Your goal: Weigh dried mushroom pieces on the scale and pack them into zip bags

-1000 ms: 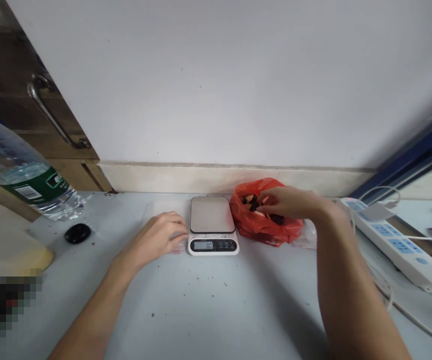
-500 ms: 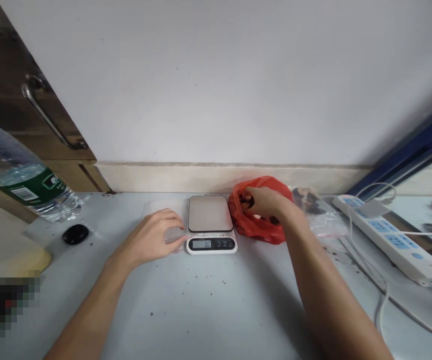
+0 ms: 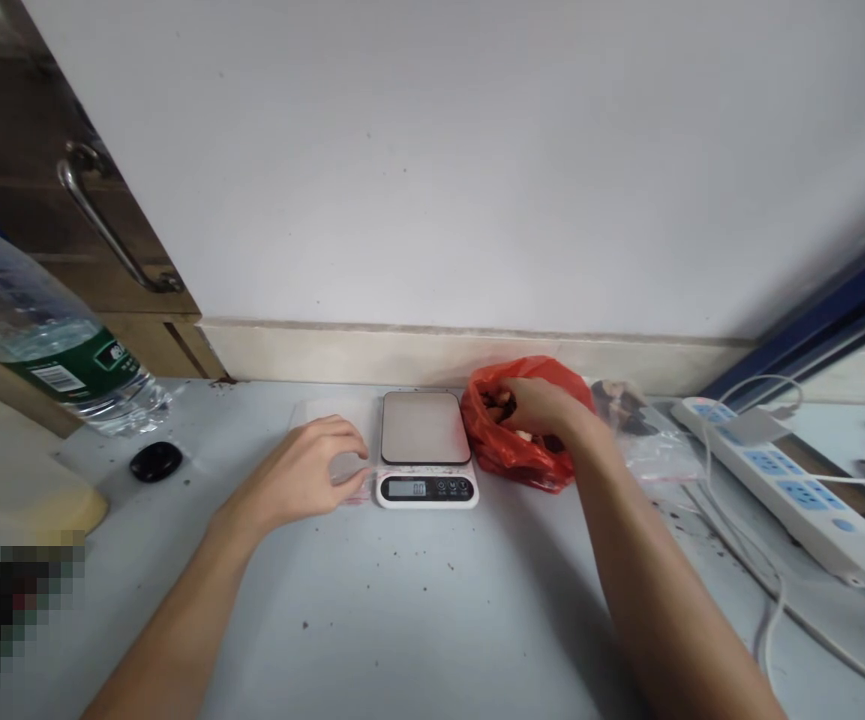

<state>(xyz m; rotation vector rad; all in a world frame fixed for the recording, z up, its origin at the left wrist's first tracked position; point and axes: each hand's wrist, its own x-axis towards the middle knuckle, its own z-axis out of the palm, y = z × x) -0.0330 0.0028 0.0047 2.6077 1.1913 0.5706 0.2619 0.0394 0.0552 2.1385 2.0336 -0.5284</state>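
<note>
A small white kitchen scale [image 3: 425, 447] with a grey platform stands on the pale table, its display lit. Just left of it my left hand [image 3: 303, 474] rests on the table, fingers curled onto a small clear plastic bag [image 3: 349, 485]. Right of the scale sits a red plastic bag [image 3: 522, 455] holding dark and orange pieces. My right hand [image 3: 541, 408] reaches down into its opening with fingers bent together; whatever they grip is hidden inside the bag.
A large water bottle [image 3: 34, 340] with a green label and a black cap [image 3: 156, 461] lie at the left. A clear zip bag [image 3: 646, 440] and a white power strip [image 3: 792, 485] with cables lie at the right. A wall runs behind.
My right hand has moved left and sunk deeper into the red bag, uncovering the clear zip bag behind it. My left hand stays beside the scale.
</note>
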